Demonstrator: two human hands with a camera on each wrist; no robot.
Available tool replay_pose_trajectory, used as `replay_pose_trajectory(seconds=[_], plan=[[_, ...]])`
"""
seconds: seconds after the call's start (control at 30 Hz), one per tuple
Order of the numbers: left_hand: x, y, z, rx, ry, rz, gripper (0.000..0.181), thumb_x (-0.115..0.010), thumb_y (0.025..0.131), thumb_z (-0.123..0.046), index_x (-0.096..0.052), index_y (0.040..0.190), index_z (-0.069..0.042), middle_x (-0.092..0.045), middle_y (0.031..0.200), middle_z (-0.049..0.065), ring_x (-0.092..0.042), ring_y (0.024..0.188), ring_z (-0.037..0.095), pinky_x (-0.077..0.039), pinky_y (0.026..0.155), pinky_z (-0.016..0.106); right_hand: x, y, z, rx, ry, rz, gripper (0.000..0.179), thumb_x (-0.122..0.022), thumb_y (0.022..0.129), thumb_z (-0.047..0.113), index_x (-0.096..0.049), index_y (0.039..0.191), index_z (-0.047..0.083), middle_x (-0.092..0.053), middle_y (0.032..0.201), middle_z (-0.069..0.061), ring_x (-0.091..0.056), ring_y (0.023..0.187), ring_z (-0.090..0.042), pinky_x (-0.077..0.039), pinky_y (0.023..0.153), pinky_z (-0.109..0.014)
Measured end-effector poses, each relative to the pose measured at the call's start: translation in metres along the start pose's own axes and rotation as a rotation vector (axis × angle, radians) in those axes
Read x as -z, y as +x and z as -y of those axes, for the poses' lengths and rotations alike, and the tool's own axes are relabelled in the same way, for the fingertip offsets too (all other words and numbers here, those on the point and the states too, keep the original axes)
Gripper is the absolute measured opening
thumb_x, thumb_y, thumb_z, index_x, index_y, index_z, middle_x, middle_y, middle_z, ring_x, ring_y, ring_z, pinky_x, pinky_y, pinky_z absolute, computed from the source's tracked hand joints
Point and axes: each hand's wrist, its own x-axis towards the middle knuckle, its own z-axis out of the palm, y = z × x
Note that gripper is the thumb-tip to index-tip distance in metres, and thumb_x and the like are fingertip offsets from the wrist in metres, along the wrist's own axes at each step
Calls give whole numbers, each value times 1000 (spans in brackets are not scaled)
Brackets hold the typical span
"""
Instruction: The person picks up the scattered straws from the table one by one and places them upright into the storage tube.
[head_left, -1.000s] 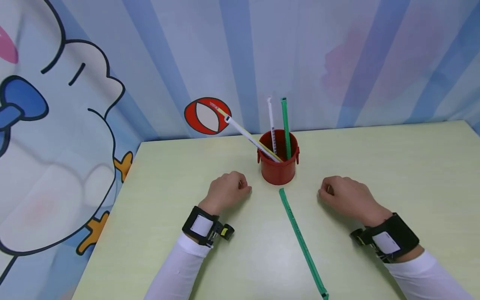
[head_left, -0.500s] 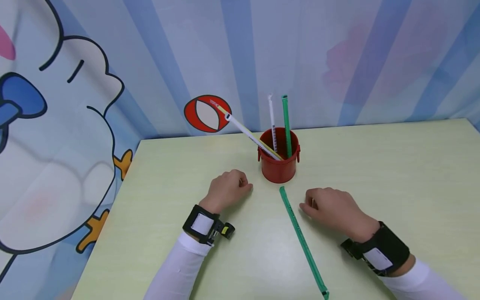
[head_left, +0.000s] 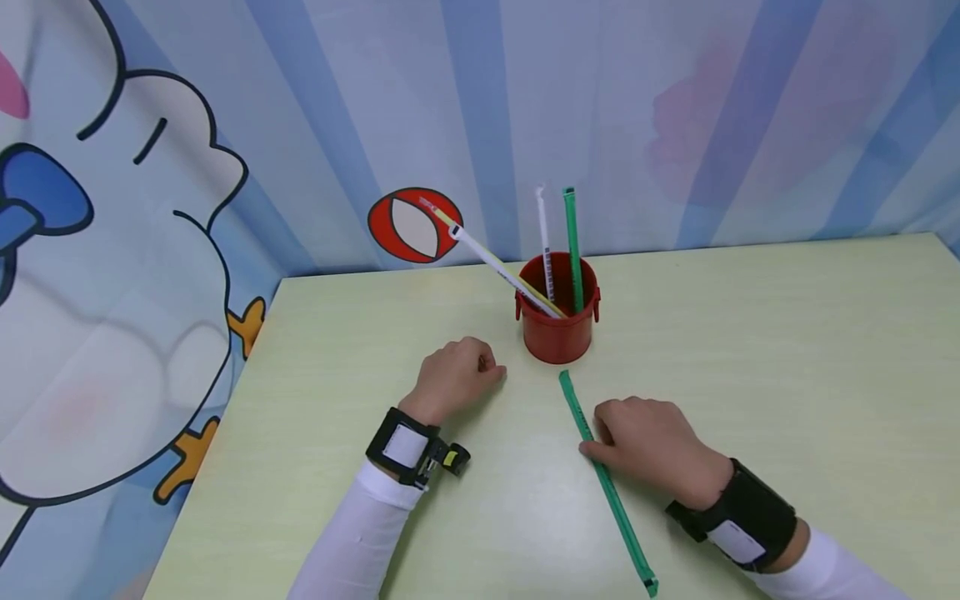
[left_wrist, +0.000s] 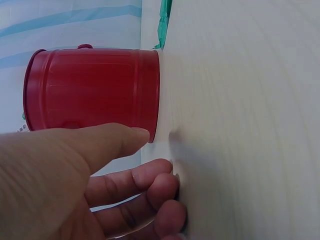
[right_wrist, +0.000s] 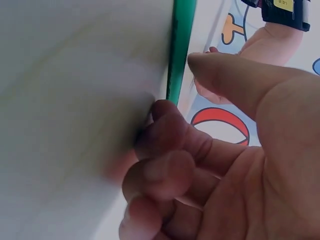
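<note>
A long green wrapped straw (head_left: 622, 525) lies on the table, its far end close to a small red bucket (head_left: 557, 343). My right hand (head_left: 651, 446) is just right of the straw, with the thumb over its middle in the head view. In the right wrist view thumb and forefinger are apart, with the green straw (right_wrist: 181, 50) showing beyond the thumb tip; whether they touch it I cannot tell. My left hand (head_left: 452, 379) rests on the table left of the bucket, fingers loosely curled around nothing. The bucket (left_wrist: 95, 92) stands near its thumb in the left wrist view.
Inside the bucket a green straw (head_left: 572, 242) and a white straw (head_left: 543, 225) stand nearly upright. Another white straw (head_left: 487, 260) leans out to the left beside a yellow one. A striped blue backdrop (head_left: 600, 125) rises behind the table's far edge.
My right hand has moved left and nearer to me, from right of the bucket to the green straw on the table. My left hand and the straws have stayed in place.
</note>
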Motion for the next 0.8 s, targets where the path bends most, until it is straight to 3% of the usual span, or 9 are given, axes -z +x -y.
replay_pose_trajectory(seconds=[0.33,0.8], plan=[[1,0,0,9,-7,3,23,-70,96,-28,-69,80,-12,-59,69,1,-54,67,16,-39,59,27,-3,1,2,-4,24,7,26,-72,89,19,-58,69,13,-46,57,1,-46,56,-15,-33,54,-28],[1,-1,0,7,-21,6,23,-69,96,-29,-69,80,-12,-58,68,1,-53,66,16,-38,59,27,1,1,-4,11,46,-19,26,-69,86,14,-56,63,14,-44,54,3,-44,54,-14,-33,53,-27]])
